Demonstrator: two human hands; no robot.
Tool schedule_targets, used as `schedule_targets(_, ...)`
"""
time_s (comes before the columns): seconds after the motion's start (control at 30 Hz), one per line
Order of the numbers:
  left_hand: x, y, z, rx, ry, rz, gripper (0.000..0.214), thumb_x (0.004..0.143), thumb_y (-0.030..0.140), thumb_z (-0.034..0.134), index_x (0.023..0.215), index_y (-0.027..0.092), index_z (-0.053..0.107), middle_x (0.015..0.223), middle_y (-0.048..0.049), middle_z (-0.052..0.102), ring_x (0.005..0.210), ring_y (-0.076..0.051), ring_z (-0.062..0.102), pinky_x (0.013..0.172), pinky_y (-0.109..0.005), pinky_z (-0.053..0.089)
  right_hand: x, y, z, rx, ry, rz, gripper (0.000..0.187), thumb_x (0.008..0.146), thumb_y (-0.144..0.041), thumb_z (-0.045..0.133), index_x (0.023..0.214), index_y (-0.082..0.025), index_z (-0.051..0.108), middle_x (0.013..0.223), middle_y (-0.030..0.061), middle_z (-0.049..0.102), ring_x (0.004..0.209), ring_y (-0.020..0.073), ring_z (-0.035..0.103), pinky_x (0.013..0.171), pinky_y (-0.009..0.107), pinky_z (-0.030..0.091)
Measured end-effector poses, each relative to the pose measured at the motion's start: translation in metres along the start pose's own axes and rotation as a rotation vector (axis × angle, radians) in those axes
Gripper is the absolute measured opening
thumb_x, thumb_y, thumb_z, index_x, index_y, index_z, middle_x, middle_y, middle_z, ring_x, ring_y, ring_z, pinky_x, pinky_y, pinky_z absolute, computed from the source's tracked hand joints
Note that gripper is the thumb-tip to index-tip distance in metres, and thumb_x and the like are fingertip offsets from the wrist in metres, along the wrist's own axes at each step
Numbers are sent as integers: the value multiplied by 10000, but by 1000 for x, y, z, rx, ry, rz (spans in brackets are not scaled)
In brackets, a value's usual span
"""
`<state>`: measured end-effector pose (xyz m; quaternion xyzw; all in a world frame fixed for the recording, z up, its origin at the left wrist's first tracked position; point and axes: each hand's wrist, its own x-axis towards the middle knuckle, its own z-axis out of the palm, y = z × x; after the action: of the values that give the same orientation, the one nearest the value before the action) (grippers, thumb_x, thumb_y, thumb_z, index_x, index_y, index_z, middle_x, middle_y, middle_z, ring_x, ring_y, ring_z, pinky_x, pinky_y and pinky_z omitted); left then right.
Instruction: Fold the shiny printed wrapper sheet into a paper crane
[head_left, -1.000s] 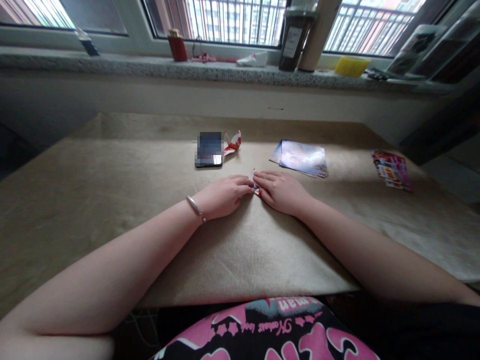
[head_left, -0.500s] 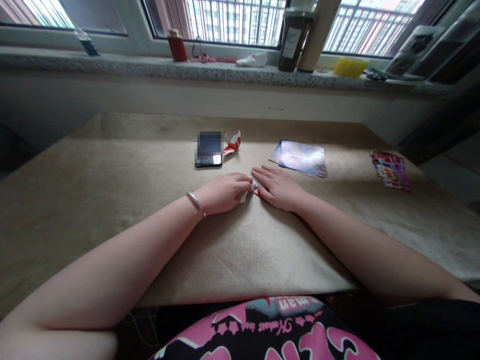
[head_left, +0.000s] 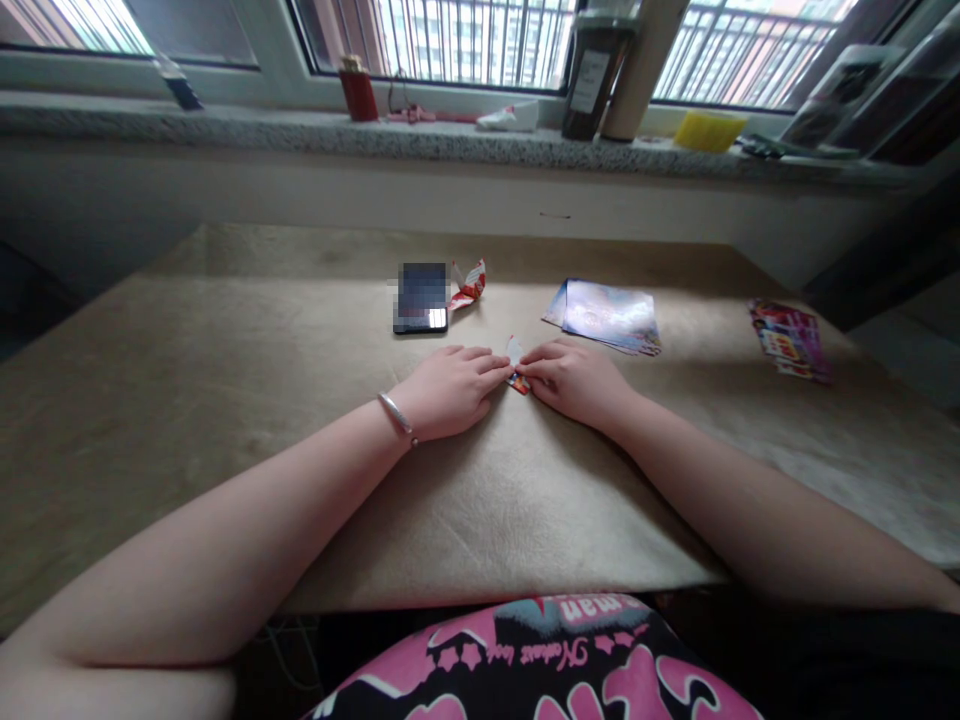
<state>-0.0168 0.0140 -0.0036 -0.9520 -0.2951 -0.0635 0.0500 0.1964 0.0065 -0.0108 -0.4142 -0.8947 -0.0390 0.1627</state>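
A small folded paper (head_left: 517,382), white on its upper part and red, orange and blue below, lies on the table between my hands. My left hand (head_left: 461,388) is closed with its fingertips on the paper's left edge; its thumb is mostly hidden beneath. From the other side, the thumb and fingers of my right hand (head_left: 574,378) are drawn together on the paper. Beyond them stands a red and white folded paper piece (head_left: 469,286), beside a dark phone-like device (head_left: 421,298) whose screen is partly pixelated.
The table (head_left: 480,510) has a beige cover. A stack of shiny pale sheets (head_left: 611,312) lies beyond my right hand, with colourful cards (head_left: 790,340) farther right. On the stone windowsill (head_left: 300,132) stand a red lighter-like object (head_left: 358,92), a dark jar (head_left: 592,85) and a yellow block (head_left: 709,131).
My right hand has gone from lying flat to bent fingers gathered at the paper. More of the paper shows, including its white pointed upper part. My left fingers have straightened slightly.
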Motion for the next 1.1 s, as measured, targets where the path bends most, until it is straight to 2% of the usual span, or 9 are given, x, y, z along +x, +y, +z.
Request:
schedule_targets(0.17,-1,4,-2,37,-16,-2,451,877,250,399,1320,178,446,1333,-47,506,1201,-235,459,988,-369,370,-2,-7,-8,-98,-75,-4,289,879,-292,445,913,-214,722,909,50,688,831,181,605,701,286,430)
schedule_targets(0.33,1,8,-6,58,-15,-22,424,881,260,396,1293,195,472,1302,-50,528,1171,-227,477,986,-378,346,-2,-9,-12,-134,-83,42,277,867,-299,454,921,-244,720,927,28,686,840,177,607,656,281,404)
schedule_targets(0.5,0,8,-8,55,-16,-20,411,873,244,399,1270,193,491,1318,-47,517,1177,-214,475,989,-370,334,-3,-2,-16,-146,-84,81,250,833,-275,483,857,-248,730,913,9,697,832,177,618,638,282,403)
schedule_targets(0.77,-4,-4,-13,16,-65,32,450,834,189,430,1279,194,492,1320,-20,520,1169,-201,486,1001,-335,364,-7,4,-21,-108,-97,80,221,801,-233,514,819,-241,734,942,-7,713,833,175,632,661,281,442)
schedule_targets(0.93,-4,-6,-7,-27,-4,47,437,830,166,427,1258,164,515,1292,-38,543,1157,-211,491,996,-337,402,-12,3,-21,-39,-98,94,223,822,-254,505,846,-233,725,973,-7,711,884,182,632,734,293,461)
schedule_targets(1.1,-4,-9,1,-123,84,51,368,858,179,431,1204,172,555,1215,-66,584,1122,-198,515,979,-342,426,-13,1,-16,-34,-74,161,266,844,-392,507,895,-204,687,971,38,695,921,213,614,755,317,454)
